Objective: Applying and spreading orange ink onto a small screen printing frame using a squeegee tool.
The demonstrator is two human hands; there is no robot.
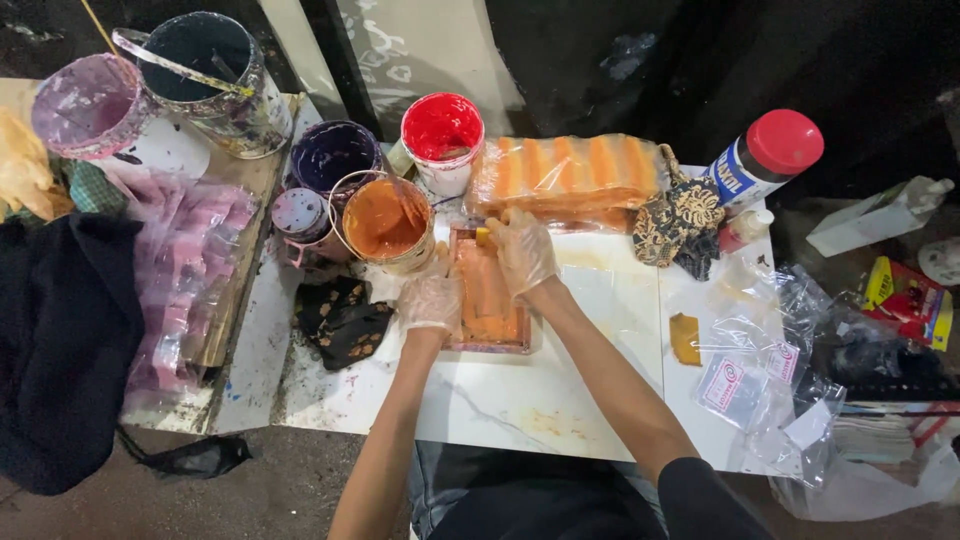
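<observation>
Orange ink already covers most of the small framed screen (488, 298) on the white table (520, 400), where the gloved left hand (432, 295) presses flat on its edge and the right hand (520, 250) closes on a yellow scraper (483, 236) at its far end, the stroke seemingly unfinished.

We have a single view, from a camera worn on the head. It looks almost straight down, from close above, onto the white table (560, 400), with our forearms entering from the bottom edge and dark floor beyond.
</observation>
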